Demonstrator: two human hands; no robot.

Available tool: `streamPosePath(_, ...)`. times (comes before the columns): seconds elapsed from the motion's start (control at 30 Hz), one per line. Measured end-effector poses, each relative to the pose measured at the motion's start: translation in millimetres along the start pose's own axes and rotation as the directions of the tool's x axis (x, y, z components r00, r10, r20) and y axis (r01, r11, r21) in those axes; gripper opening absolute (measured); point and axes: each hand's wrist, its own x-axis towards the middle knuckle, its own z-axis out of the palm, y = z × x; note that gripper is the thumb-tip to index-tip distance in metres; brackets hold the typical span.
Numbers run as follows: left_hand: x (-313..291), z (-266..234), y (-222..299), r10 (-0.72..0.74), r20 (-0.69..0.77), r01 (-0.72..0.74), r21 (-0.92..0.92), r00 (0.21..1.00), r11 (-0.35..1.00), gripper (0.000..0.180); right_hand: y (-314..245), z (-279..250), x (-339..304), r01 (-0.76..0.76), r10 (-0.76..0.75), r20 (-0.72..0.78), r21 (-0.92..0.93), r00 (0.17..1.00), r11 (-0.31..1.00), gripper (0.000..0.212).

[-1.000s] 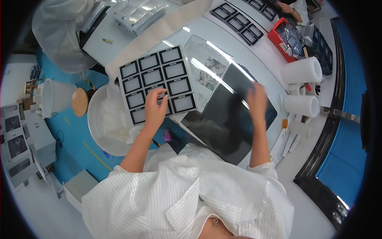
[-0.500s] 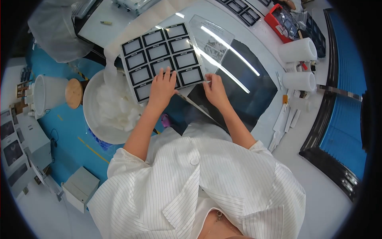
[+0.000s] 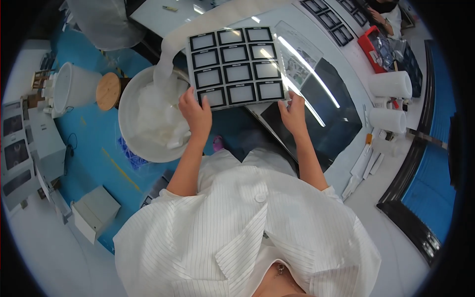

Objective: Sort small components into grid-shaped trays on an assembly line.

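Observation:
A flat sheet carrying a grid of several black-framed rectangular panels is held up in front of me. My left hand grips its lower left corner and my right hand grips its lower right corner. A white paper strip trails from the sheet's upper left down toward a round white tub full of crumpled white paper, standing left of my left arm. Under the sheet lies a shiny black plate on the white table.
Two white rolls stand at the table's right side. A red tray and more framed panels lie farther back, near another person's hand. A white bucket, a wooden disc and grey boxes stand on the blue floor.
My hands have taken the panel sheet by its lower corners and drawn it toward me, off the table. One second ago my right hand was over the black plate.

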Motion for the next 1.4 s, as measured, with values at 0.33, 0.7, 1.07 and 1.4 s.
streamPosePath(0.33, 14, -8, -43, -0.475, 0.45, 0.64, -0.357, 0.756, 0.681, 0.029, 3, 3, 4, 0.097, -0.086, 0.057, -0.236, 0.995, 0.967, 0.06)
streamPosePath(0.7, 51, -41, -3, -0.436, 0.615, 0.753, -0.522, 0.657, 0.4, 0.025, -10, -15, 9, -0.005, 0.021, 0.129, -0.125, 0.991, 0.992, 0.072)
streamPosePath(1.07, -4, -33, 120, 0.123, 0.877, 0.856, -0.48, 0.464, 0.19, 0.02, -31, -85, -59, -0.238, 0.331, 0.181, 0.961, 0.926, 0.14, 0.042)
streamPosePath(1.4, -126, 65, 169, 0.397, 0.914, 0.923, -0.077, -0.085, 0.376, 0.014, 159, -231, -134, -0.74, 0.701, 0.247, 0.312, 0.669, 0.596, 0.04)
